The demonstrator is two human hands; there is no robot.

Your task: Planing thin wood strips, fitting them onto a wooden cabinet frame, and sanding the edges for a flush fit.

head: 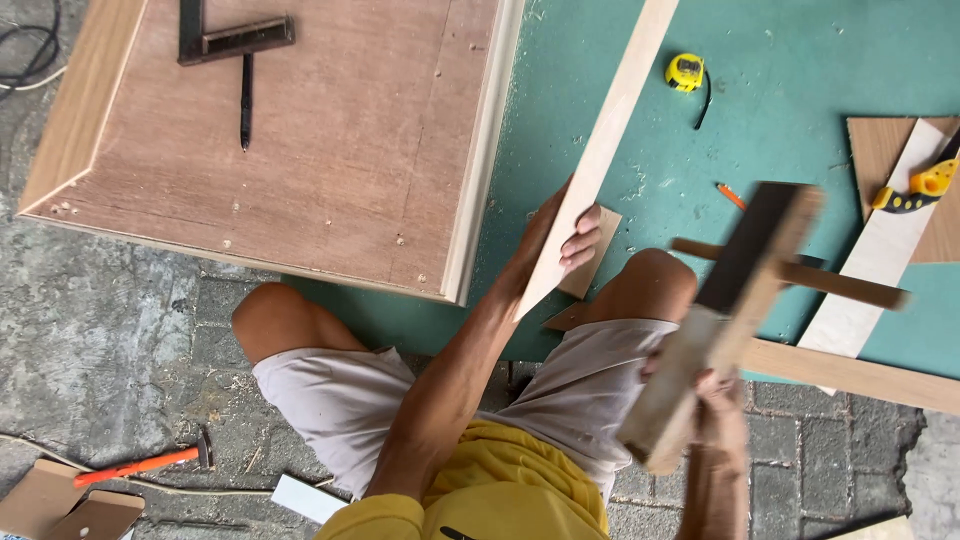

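My left hand point(572, 236) grips a long pale wooden strip point(606, 138) near its lower end; the strip slants up and away over the green floor mat point(800, 90). My right hand point(712, 392) holds a wooden hand plane point(728, 310) with a dark top face and a cross handle, raised and tilted above my right knee. I sit on the ground in light shorts and a yellow shirt. A small plywood offcut point(590, 270) lies under my left hand.
A plywood panel with pale edging point(330, 150) lies at the left, carrying a metal try square point(225, 38) and a black pen point(245, 100). A yellow tape measure point(685, 72), an orange pencil point(731, 196), a yellow-handled saw point(920, 186) and boards lie on the mat. An orange-handled hammer point(150, 462) rests on the paving.
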